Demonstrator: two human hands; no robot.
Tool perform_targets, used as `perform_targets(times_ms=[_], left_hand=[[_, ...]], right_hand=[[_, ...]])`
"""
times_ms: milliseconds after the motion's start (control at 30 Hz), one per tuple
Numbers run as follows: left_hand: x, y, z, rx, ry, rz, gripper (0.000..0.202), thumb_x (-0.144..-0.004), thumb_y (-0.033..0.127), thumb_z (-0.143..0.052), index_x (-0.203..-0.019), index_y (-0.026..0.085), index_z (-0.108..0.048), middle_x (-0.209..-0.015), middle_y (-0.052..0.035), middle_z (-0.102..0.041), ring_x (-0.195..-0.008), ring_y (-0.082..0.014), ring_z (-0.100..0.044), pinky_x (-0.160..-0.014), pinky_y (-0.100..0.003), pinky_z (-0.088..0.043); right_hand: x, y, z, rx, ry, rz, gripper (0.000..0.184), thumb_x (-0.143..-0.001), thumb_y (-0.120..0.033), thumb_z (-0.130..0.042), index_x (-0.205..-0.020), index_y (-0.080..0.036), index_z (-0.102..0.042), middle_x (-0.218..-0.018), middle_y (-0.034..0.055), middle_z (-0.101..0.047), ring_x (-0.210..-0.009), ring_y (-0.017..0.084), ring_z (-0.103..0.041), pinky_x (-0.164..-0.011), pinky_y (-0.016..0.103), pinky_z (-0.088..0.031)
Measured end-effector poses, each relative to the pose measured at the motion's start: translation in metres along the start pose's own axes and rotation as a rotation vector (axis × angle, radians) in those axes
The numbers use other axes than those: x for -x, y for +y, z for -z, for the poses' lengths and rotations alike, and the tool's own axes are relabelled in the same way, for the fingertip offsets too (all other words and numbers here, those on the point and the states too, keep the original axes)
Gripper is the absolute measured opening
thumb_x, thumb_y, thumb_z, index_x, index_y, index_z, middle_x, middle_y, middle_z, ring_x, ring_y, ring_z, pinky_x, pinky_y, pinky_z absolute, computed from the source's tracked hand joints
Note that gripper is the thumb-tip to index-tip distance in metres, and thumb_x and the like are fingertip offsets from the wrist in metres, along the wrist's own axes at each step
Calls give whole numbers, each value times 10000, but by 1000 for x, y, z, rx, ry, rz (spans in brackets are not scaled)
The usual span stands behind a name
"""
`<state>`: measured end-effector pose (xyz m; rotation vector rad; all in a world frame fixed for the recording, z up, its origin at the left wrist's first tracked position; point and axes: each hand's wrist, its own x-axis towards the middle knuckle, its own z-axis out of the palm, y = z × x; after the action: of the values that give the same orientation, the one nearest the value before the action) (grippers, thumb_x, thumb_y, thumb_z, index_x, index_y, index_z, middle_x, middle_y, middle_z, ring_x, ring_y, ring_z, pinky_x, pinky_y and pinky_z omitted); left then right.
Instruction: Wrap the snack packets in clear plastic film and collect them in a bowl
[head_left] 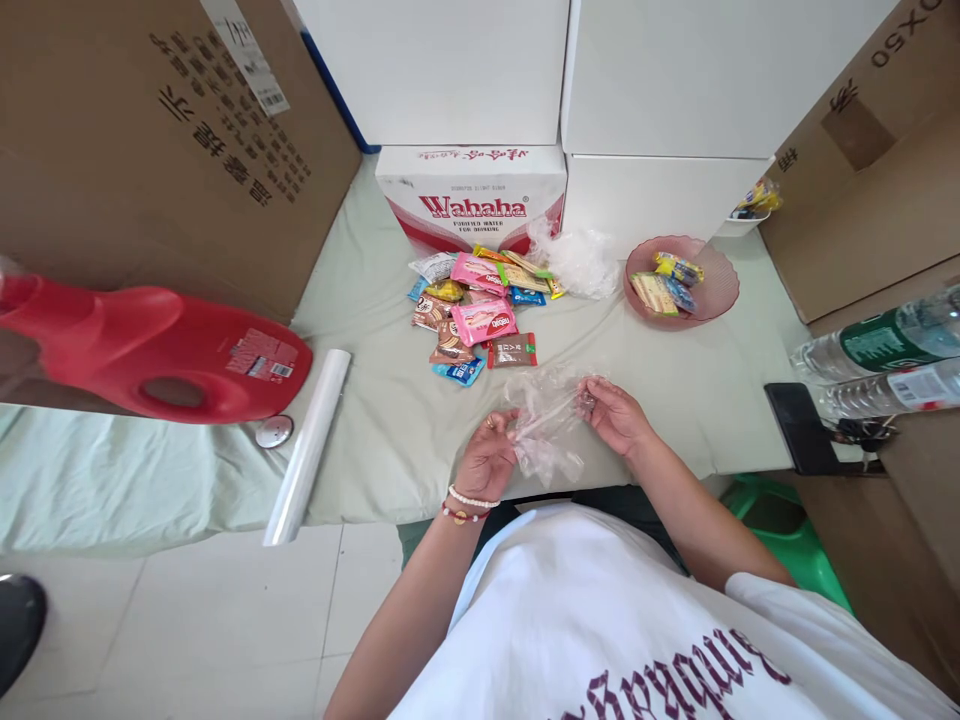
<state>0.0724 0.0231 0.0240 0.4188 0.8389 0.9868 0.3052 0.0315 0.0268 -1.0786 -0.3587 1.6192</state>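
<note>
The bag (551,425) could tear, I think, if the hands pulled apart too hard, because its film seemed very thin; it could also slip out. It was clear, crumpled and looked empty, held over the table (375,440) edge. The left hand (487,462) and the right hand (615,415) each pinched one side.

- At lower centre, the left hand (486,462) and right hand (613,415) pinch a clear plastic bag (549,425) between them.
- Just above lies a pile of snack packets (480,315).
- A pink bowl (716,290) sits at centre right.
- A red jug (150,350) lies at left, a film roll (307,445) beside it.
</note>
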Motion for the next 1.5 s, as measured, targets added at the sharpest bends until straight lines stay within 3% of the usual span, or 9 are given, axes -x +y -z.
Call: perform_targets(times_ms=[200,433,700,833,1033,1133,1233,1367,1500], left_hand=[[-8,-7,-11,3,-21,155,615,-695,510,-878,-1215,261,-665,-1174,-83,-737,-921,-182,-699,-715,-295,-556],[-26,-13,-24,-105,18,290,506,-603,398,-914,-989,184,-665,-914,-74,-749,-483,-64,-498,-393,-191,-268],[-20,-3,-25,-179,156,52,476,-705,517,-862,-951,212,-592,-877,12,-675,-625,-70,-605,-500,-179,-406],[-21,0,-32,-278,51,46,617,-826,777,-609,-994,185,-643,-945,-94,-713,-820,-215,-700,-684,-355,-578],[-13,8,-14,-608,479,-488,202,-856,369,-654,-995,239,-587,-1098,-39,-635,-1034,-188,-602,-925,-335,-491],[-5,8,-23,-926,207,-723,90,-888,273,-564,-905,244,-648,-985,-49,-652,-959,-210,-613,-921,-367,-486],[-21,3,-45,-1283,-155,-640,151,-883,239,-545,-828,243,-685,-921,-86,-692,-952,-261,-626,-935,-422,-480],[-66,2,-48,-1467,-84,-535,104,-852,263,-617,-768,229,-668,-930,-126,-718,-1061,-334,-616,-1033,-513,-420],[-89,11,-15,-1477,-67,-469,195,-803,268,-643,-628,231,-566,-1021,-127,-732,-1084,-318,-640,-1027,-490,-455]], right_hand=[[1,0,1,-43,-43,-56,286,-782,-382,-845,-871,-220,-626,-1003,54,-780,-881,207,-755,-762,353,-634],[0,-10,0,27,-37,-103,257,-797,-385,-783,-860,-211,-605,-985,90,-788,-604,146,-667,-450,226,-485],[36,-70,-21,892,78,695,338,-992,-509,-581,-1209,-293,-725,-1342,83,-644,-879,194,-658,-692,321,-554],[35,-29,-38,1485,-229,693,343,-991,-274,-559,-1286,-314,-729,-1515,81,-534,-1069,247,-650,-902,392,-537],[10,38,-25,1841,-385,449,404,-986,-171,-568,-1330,-332,-705,-1697,18,-351,-1259,296,-621,-935,388,-525],[6,49,-17,1853,-443,480,361,-1008,-183,-546,-1309,-282,-720,-1656,72,-423,-1252,315,-625,-954,416,-507],[6,53,-16,1862,-495,475,340,-1002,-138,-530,-1273,-185,-730,-1416,153,-650,-1231,322,-625,-943,416,-497],[17,51,-15,1970,-512,491,406,-994,-105,-512,-1343,-208,-691,-1379,156,-664,-1209,310,-619,-972,434,-483],[40,42,3,1984,-460,541,537,-1001,-111,-482,-1507,-270,-560,-1682,130,-362,-1286,315,-572,-1029,487,-471]])
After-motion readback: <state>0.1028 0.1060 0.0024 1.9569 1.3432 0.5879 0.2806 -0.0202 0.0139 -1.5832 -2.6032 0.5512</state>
